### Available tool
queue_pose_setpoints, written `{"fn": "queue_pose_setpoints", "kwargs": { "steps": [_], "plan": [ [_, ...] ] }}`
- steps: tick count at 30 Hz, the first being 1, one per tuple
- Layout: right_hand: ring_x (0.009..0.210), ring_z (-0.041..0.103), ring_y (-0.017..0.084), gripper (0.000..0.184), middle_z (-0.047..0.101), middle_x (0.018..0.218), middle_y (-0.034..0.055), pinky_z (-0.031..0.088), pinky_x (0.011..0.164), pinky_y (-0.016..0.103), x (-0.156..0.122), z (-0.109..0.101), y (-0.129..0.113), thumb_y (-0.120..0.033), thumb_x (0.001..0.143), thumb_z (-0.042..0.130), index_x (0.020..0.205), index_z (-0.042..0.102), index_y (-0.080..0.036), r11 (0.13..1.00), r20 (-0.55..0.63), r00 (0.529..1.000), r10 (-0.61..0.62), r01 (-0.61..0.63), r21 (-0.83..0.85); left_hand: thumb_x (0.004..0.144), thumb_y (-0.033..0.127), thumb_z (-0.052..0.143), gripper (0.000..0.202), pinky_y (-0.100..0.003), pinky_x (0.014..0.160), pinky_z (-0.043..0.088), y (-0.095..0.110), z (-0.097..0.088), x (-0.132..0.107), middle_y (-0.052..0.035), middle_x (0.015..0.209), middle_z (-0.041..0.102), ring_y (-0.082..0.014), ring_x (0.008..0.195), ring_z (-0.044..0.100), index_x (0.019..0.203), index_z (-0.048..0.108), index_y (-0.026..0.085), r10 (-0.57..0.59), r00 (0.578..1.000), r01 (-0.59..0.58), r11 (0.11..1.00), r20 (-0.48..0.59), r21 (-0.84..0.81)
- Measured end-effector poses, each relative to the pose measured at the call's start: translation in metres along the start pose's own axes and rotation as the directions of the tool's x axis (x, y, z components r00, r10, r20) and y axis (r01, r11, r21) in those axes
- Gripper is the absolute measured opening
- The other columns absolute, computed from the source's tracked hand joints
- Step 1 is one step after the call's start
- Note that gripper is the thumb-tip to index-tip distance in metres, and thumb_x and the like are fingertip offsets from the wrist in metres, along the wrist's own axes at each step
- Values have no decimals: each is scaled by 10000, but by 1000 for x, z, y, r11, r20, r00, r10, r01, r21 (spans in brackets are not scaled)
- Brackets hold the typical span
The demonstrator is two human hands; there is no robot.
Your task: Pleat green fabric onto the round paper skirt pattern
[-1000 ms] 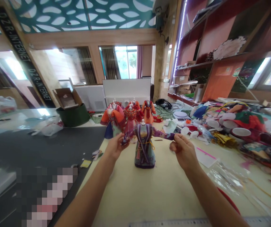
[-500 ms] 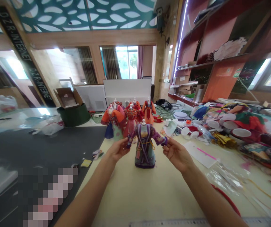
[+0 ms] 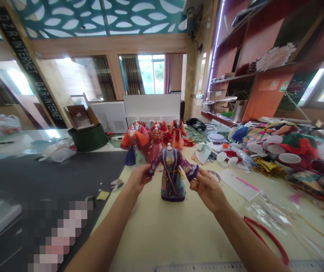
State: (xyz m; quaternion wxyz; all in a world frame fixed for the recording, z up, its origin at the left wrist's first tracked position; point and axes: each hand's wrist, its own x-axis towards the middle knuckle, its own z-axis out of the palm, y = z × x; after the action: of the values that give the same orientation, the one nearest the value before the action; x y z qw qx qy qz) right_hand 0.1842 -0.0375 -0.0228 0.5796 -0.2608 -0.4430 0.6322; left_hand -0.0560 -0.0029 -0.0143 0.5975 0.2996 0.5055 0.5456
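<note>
Pale capitals reading "DZR-INTERNET" appear twice along a long, slanting black strip (image 3: 31,70) at left; markings on a straight, pale ruler (image 3: 207,266) are too small to read.

small doll (image 3: 173,185) in layered purple robe. upright, base flat on the pale tabletop (image 3: 162,234). white knob (image 3: 169,146) tops the neck. dark purple bands with light edging run down from the shoulders and cross at the front, over a mustard chest panel. yellow cord (image 3: 181,174) around the waist, its loop off to the right. pink tassel (image 3: 164,185) hangs at the left. skirt grey-green, dark purple hem. patterned sleeves (image 3: 187,164) angle out and down, both gripped at the cuffs; right cuff spread wider, left one partly hidden by fingers (image 3: 145,172).
</note>
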Motion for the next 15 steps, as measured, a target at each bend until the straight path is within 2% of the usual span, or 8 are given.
{"fn": "queue_pose_setpoints", "kwargs": {
  "steps": [2, 4, 6, 8, 10, 15],
  "plan": [
    [578, 532, 126, 198, 580, 678, -11, 430, 541, 269, 1, 2, 1, -332, 699, 637, 845, 577, -213, 999, 14, 1000, 27, -28, 28, 866, 307, 517, 331, -414, 805, 490, 0, 0, -1, -89, 1153, 539, -206, 974, 563, 1156, 504, 151, -9, 1000, 9, 1000, 0, -16],
    [537, 504, 123, 178, 493, 522, -39, 388, 492, 244, 2, 2, 1, -332, 698, 649, 684, 524, -205, 998, -2, 1000, 17, -17, 57, 865, 302, 518, 299, -378, 764, 504, 0, -2, 0, -81, 1093, 567, -185, 909, 584, 1117, 527, 141, -16, 1000, 16, 999, -2, -47],
    [461, 437, 107, 288, 340, 405, -67, 321, 439, 223, 2, 2, 1, -326, 696, 661, 567, 436, -201, 998, -10, 1000, -4, 5, 69, 864, 286, 514, 214, -281, 635, 510, 2, -4, 0, -52, 905, 618, -127, 708, 604, 978, 583, 118, -22, 1000, 21, 996, -4, -89],
    [413, 377, 91, 337, 255, 383, -81, 272, 413, 217, 1, 2, -1, -320, 687, 673, 533, 398, -199, 997, -13, 1000, -18, 19, 75, 856, 269, 516, 187, -202, 489, 459, 3, -5, 2, -15, 692, 611, -75, 502, 554, 811, 604, 111, -28, 1000, 28, 991, 2, -134],
    [395, 354, 79, 327, 260, 398, -83, 248, 404, 215, 1, 2, -2, -315, 678, 683, 540, 410, -197, 997, -11, 1000, -21, 22, 79, 833, 253, 544, 179, -177, 423, 418, 4, -6, 3, 0, 591, 597, -66, 428, 531, 731, 601, 119, -32, 999, 35, 984, 17, -173],
    [404, 368, 65, 271, 320, 422, -78, 273, 416, 204, 2, 4, -4, -300, 679, 693, 569, 472, -189, 993, -8, 1000, -25, 26, 112, 782, 148, 594, 67, -183, 418, 434, 7, -3, 4, -19, 578, 635, -98, 460, 583, 722, 613, 123, -27, 997, 42, 971, 67, -235]
  ]
}}
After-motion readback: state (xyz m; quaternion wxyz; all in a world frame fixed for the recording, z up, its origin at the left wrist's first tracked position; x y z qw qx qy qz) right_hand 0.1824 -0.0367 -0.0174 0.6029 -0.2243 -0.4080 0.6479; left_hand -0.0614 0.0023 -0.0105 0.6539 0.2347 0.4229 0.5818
